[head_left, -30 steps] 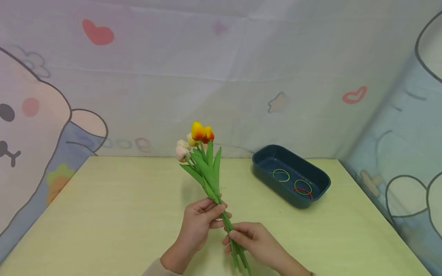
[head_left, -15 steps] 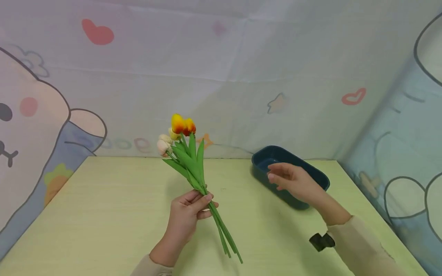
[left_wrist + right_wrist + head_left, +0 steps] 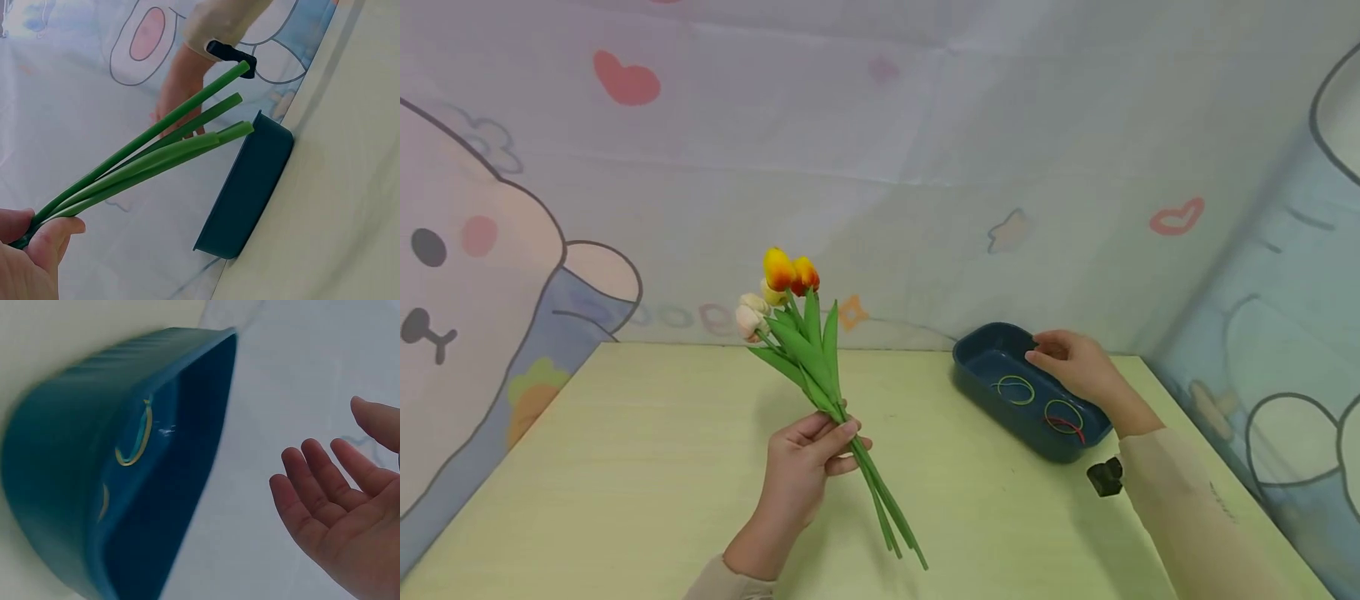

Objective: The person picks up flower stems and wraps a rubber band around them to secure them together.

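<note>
My left hand [image 3: 808,467] grips a bunch of artificial tulips [image 3: 808,350] by the green stems [image 3: 144,159], holding it tilted above the pale table [image 3: 625,483]; the orange, yellow and cream heads [image 3: 778,283] point up and away. My right hand [image 3: 1071,362] hovers over the far side of a dark blue tray [image 3: 981,371], fingers relaxed and empty, as the right wrist view shows with the hand [image 3: 340,506] beside the tray [image 3: 62,487]. Green and red rubber bands [image 3: 1048,412] lie in the tray.
A cartoon-printed cloth [image 3: 880,167] hangs behind and to both sides of the table. The tray stands at the back right near the table's edge. A small black clip [image 3: 1105,477] sits on my right sleeve.
My right hand let go of the stems and travelled right to above the tray. My left hand shifted the bunch slightly left and keeps holding it.
</note>
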`<act>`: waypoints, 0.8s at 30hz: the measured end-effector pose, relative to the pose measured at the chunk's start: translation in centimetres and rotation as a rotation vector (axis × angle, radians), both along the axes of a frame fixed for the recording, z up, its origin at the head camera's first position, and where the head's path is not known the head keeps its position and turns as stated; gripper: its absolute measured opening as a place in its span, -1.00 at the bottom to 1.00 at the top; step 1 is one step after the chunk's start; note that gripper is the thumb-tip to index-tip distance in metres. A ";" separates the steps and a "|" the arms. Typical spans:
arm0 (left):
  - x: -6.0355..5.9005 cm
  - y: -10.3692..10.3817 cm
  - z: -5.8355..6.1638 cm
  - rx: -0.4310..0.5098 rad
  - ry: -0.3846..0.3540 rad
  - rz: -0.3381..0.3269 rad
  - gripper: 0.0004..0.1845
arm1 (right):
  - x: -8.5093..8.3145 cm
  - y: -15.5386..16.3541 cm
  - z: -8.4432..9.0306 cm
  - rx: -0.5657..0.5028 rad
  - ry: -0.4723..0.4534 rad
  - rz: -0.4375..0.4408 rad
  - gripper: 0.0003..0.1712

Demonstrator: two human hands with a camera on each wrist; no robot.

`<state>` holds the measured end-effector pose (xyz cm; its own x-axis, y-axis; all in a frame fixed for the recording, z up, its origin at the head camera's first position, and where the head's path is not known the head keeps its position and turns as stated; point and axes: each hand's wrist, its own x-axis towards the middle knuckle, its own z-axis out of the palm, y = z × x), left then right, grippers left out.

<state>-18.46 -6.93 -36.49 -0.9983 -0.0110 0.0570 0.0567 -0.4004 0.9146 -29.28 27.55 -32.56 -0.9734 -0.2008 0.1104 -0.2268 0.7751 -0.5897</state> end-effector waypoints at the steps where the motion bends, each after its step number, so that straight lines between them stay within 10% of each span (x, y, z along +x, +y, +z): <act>1: 0.0 0.0 0.0 -0.001 -0.001 0.000 -0.76 | -0.3 0.3 -0.6 -0.008 -0.013 -0.010 -0.39; 24: -0.1 0.4 0.1 0.015 -0.005 0.016 -0.74 | -2.9 3.3 -8.3 0.062 -0.186 -0.266 -0.50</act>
<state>-18.53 -6.52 -36.43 -0.9982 -0.0282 0.0522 0.0592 -0.4127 0.9089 -32.21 30.88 -40.88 -0.9950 0.0621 -0.0788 0.0954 0.8282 -0.5522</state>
